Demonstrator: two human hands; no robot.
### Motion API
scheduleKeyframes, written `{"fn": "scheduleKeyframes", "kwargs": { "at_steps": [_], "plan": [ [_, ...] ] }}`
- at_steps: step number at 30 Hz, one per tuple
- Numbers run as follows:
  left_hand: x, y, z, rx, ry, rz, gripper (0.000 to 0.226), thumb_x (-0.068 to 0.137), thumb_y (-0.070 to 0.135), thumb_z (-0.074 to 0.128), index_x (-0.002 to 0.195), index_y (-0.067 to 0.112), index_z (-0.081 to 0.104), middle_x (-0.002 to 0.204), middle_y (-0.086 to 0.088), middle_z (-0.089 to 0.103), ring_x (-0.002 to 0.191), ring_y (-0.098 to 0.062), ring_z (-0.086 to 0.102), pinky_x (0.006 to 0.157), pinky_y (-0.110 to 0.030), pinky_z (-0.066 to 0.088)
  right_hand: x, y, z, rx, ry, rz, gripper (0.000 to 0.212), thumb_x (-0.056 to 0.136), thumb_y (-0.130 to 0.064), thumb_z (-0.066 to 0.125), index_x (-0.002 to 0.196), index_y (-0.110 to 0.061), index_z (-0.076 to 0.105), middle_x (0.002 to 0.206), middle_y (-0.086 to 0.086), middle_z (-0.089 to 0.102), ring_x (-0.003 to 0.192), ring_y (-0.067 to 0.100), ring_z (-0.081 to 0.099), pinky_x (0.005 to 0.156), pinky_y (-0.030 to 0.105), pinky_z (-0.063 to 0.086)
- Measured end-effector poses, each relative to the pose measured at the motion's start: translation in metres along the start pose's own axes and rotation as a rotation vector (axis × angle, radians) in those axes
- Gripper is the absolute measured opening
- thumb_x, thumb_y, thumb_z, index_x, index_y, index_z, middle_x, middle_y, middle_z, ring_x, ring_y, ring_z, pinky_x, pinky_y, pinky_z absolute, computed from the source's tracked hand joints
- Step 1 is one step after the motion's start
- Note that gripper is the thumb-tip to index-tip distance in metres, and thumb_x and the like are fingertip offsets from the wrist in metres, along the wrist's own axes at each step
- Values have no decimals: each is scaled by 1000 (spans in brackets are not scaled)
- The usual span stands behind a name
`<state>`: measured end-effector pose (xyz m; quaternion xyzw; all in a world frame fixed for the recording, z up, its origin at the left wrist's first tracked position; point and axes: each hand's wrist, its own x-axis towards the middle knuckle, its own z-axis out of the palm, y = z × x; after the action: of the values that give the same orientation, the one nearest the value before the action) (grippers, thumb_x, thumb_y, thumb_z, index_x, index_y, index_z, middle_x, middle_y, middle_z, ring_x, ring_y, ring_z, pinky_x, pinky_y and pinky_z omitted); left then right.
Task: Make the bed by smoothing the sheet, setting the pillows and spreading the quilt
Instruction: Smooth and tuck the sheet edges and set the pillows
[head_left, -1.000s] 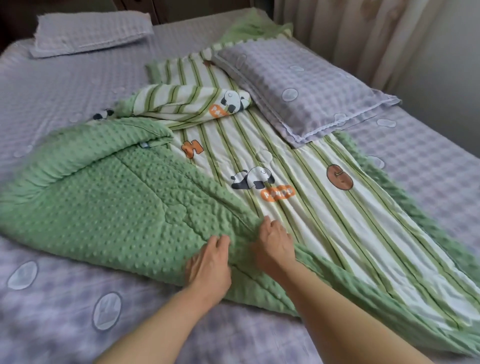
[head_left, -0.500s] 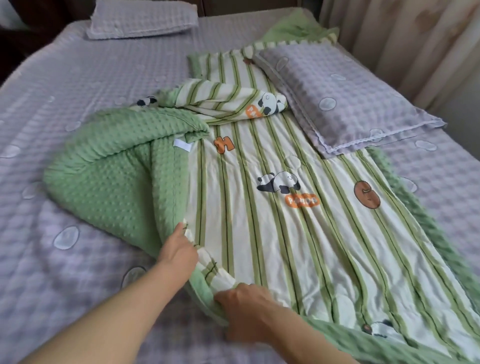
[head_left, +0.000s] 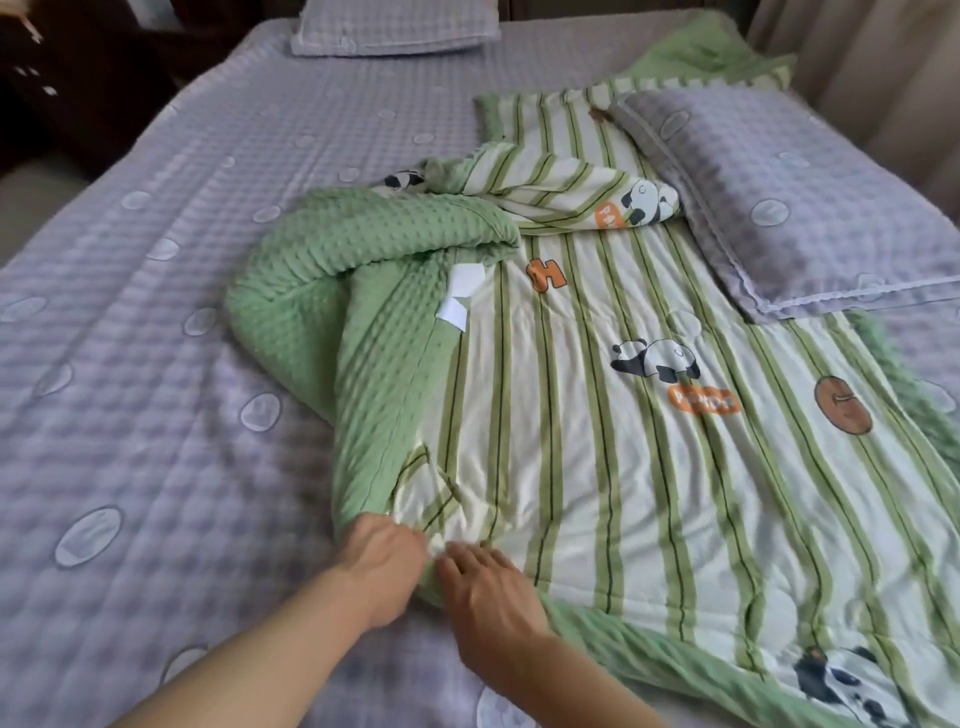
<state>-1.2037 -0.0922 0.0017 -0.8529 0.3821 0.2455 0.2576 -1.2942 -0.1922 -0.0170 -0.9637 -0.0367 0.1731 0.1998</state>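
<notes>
Left hand (head_left: 382, 558) pinching the near corner of the quilt (head_left: 649, 467); right hand (head_left: 485, 590) just beside, fingers loose on the same edge. Quilt runs away from both hands toward the pillow (head_left: 789, 197), left flap folded over, green underside up. Left hand nearer the fold.

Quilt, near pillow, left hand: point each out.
quilt (head_left: 597, 467), head view, striped top face
near pillow (head_left: 795, 192), head view, middle of cover
left hand (head_left: 382, 561), head view, back of hand
</notes>
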Motion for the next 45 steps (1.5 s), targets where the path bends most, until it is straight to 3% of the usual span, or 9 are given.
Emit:
{"fn": "scheduleKeyframes", "kwargs": {
  "at_steps": [3,9,11,15,20,26,35,41,45],
  "plan": [
    [-26,12,26,-80,-230,23,43,86,19,56,127,5,54,132,-15,53,127,-32,48,105,-36,39,-12,-22,16,12,-129,1,46,77,-17,25,86,-13,69,88,4,69,82,20,69,67,23,51],
    [-34,9,27,-429,-475,117,22,82,14,58,93,-4,65,91,-21,66,97,-35,65,83,-39,53,-16,-53,0,-80,-499,63,38,99,-16,40,133,-1,48,130,21,54,123,36,50,101,45,35],
    [-23,-3,21,-575,-291,47,16,81,5,52,87,0,66,77,-13,64,89,-34,66,77,-40,55,-10,-53,-11,-25,-506,109,43,92,-16,48,132,0,47,128,20,54,119,34,53,97,42,40],
    [-5,-30,10,-539,337,-215,39,85,8,49,123,19,48,135,-9,40,126,-28,40,99,-40,37,9,-49,-16,106,-237,294,34,88,-8,40,122,-7,46,120,14,55,109,30,56,86,36,45],
    [28,-50,17,-408,222,-200,54,94,8,44,141,32,32,156,-6,-26,145,-32,-13,114,-56,12,38,-40,-2,90,42,318,71,92,-19,46,151,-17,6,156,11,14,142,26,18,113,37,23],
    [5,-89,44,-271,156,-357,41,99,4,27,138,12,40,148,-10,25,130,-30,38,99,-38,39,45,-57,19,101,-41,272,80,94,-45,43,151,-24,-9,159,1,-10,146,22,-6,117,40,7],
    [-28,-100,86,172,-418,-291,37,91,12,48,126,12,60,125,4,61,108,-21,63,64,-30,48,38,-84,41,54,-148,201,77,96,-48,41,151,-28,-8,158,1,-19,144,23,-18,117,42,-2],
    [-17,-42,33,-134,158,-128,43,88,12,50,131,19,46,131,-4,47,122,-21,47,90,-31,41,1,-28,32,13,-35,429,71,95,-30,43,152,-22,0,158,5,-11,145,24,-13,117,43,6],
    [-3,26,24,-367,147,122,79,93,44,48,151,31,-3,158,-6,-9,146,-27,0,113,-50,17,-46,26,37,3,-8,553,74,92,-33,45,151,-27,-1,158,3,-15,145,25,-13,117,45,4]
  ]
}}
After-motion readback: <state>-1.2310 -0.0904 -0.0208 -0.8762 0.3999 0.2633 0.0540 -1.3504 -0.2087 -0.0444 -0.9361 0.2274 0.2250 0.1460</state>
